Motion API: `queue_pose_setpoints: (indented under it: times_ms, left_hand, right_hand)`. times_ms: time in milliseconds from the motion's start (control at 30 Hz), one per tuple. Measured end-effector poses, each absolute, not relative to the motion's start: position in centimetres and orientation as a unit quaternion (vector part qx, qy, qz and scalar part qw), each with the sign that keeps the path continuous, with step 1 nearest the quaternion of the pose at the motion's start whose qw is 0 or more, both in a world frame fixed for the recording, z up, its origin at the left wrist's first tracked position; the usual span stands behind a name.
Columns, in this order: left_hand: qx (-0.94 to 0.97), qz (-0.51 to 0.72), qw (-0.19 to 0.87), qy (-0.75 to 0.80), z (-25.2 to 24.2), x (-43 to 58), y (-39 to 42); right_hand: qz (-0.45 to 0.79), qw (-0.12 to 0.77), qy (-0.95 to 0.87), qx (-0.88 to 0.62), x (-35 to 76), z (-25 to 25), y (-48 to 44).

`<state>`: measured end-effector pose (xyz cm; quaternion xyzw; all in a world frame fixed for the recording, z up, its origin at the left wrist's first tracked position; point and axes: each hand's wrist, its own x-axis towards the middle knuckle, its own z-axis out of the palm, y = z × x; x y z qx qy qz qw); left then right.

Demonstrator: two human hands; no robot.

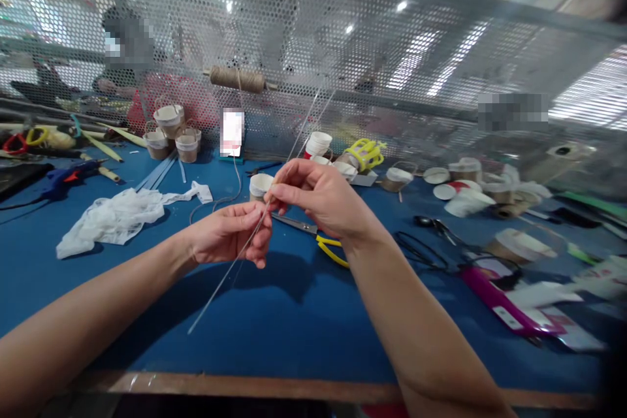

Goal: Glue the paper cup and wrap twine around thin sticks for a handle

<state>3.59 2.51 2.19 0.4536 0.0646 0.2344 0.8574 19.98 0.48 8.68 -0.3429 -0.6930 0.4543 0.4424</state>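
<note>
Both my hands are raised over the blue table and pinch the same thin pale wires, which slant from lower left to upper right. My left hand grips them lower down with its fingers curled. My right hand pinches them just above, thumb against fingertips. The wires run on upward past my right hand toward the mesh screen. A small paper cup stands right behind my hands. Yellow-handled scissors lie on the table under my right wrist.
A crumpled white cloth lies at left, with a blue glue gun beyond it. Twine-wrapped cups and a twine spool stand at the back. Black scissors, a pink tool and several cups crowd the right. Another person works behind the mesh.
</note>
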Motion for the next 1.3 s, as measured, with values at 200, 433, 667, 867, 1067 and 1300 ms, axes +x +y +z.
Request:
queue_pose_setpoints:
  times_ms: [200,433,667,867,1067,1300]
  left_hand:
    - [0.489,0.242,0.835,0.072,2.7,3.7,2.1]
    - [0.805,0.4,0.311,0.308,4.1,3.7,2.1]
    - [0.776,0.36,0.403,0.325,4.6,3.3,2.4]
    - [0.546,0.267,0.787,0.108,4.2,2.8,2.7]
    - [0.53,0.244,0.81,0.068,3.8,3.5,1.8]
    - [0.862,0.307,0.127,0.382,4.9,3.4,2.1]
  right_hand:
    - [0.455,0.451,-0.689,-0.34,19.8,8.8,0.2]
    - [0.366,0.472,-0.679,-0.426,19.3,8.2,0.6]
    - [0.336,0.495,-0.683,-0.419,19.0,7.8,0.9]
    - [0.447,0.511,-0.661,-0.32,19.9,8.5,0.7]
    - [0.471,0.498,-0.666,-0.292,19.8,8.7,0.3]
    - [0.381,0.494,-0.654,-0.428,19.1,7.1,1.5]
